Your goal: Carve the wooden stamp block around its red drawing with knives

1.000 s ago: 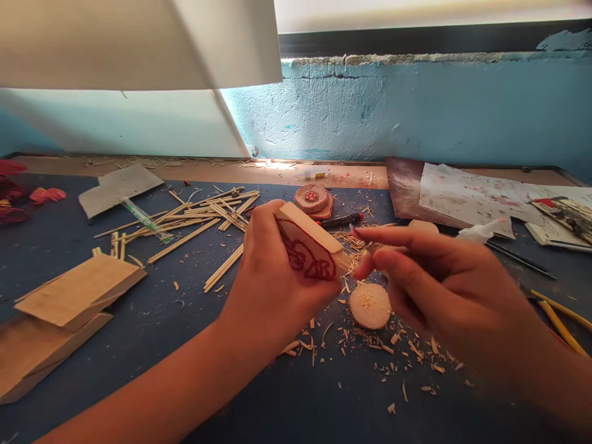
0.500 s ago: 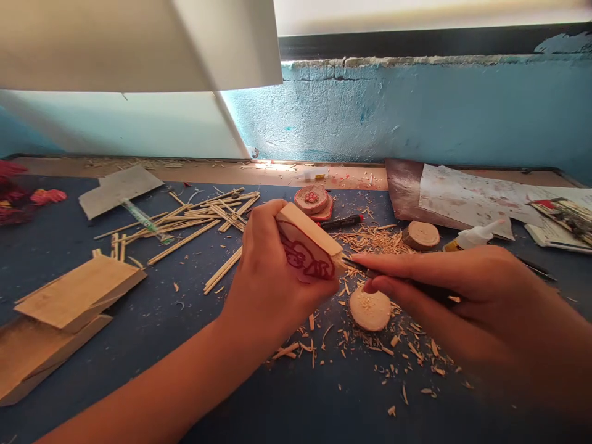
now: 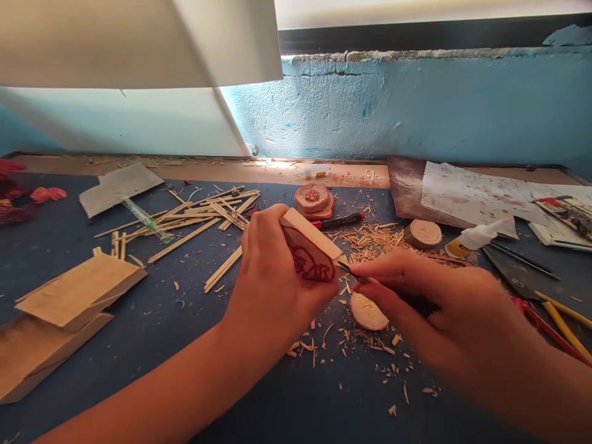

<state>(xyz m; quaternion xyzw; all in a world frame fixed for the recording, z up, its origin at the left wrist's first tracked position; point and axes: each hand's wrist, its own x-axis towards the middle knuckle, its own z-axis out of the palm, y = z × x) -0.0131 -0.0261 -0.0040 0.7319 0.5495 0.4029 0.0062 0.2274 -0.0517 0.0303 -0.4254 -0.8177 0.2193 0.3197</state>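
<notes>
My left hand [image 3: 268, 277] is wrapped round a wooden block [image 3: 308, 237], pale on top, with a dark red drawing on the side turned to me. My right hand [image 3: 453, 314] pinches a craft knife [image 3: 346, 268]; its short dark blade touches the block's near right corner, and most of its handle is hidden in my palm. Below the blade lies a round wood slice [image 3: 369, 311] with chips on it. Wood shavings [image 3: 370, 240] are scattered around and behind it.
Thin wooden sticks [image 3: 198, 219] and wood blocks [image 3: 78, 290] lie to the left. Behind my hands are a red marker [image 3: 342, 221] and painted wood slices [image 3: 314, 198]. A glue bottle [image 3: 472, 239], another slice [image 3: 423, 234] and red-and-yellow-handled pliers [image 3: 546, 302] lie to the right.
My right hand has shifted slightly down and left, uncovering the pliers and more of the glue bottle. The block has turned a little in my left hand, the blade still at its corner.
</notes>
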